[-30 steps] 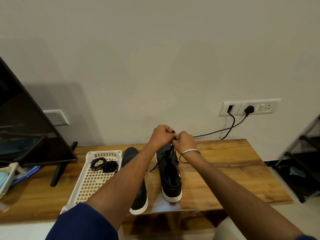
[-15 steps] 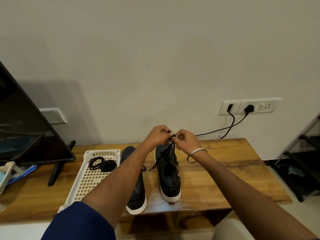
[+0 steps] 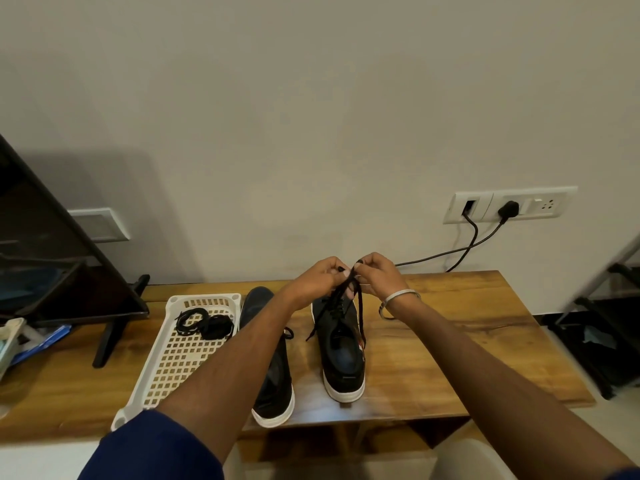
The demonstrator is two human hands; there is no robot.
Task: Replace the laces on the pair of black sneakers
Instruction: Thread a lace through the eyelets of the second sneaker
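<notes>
No brand mark or writing can be read on either shoe or on anything else in view.

The left hand [image 3: 317,280] and the right hand [image 3: 375,277] meet above the toe end of the right sneaker [image 3: 341,348], fingers curled, each pinching the black lace [image 3: 358,306] between thumb and fingertips. The hands are almost touching each other. From the pinch, strands of the lace run down to the eyelets of that sneaker; one loose end hangs off its left side and another trails down along its right side. A silver bangle [image 3: 398,301] sits on the right wrist, and a blue sleeve [image 3: 152,448] covers the left upper arm.

The right sneaker is black with a white sole, standing upright on the wooden surface [image 3: 450,341], heel toward the camera. The left sneaker [image 3: 273,386], also black with a white sole, stands just left of the right sneaker, partly hidden by the left forearm, with a bit of lace showing at its side.

Left of the left sneaker lies a white perforated tray [image 3: 173,358], holding coiled black laces [image 3: 204,323] at its far end. Farther left of the tray stands a dark screen [image 3: 52,254] on a stand. On the wall behind the right sneaker, to the right, is a white socket panel [image 3: 509,204] with two black cables [image 3: 460,251] plugged in.
</notes>
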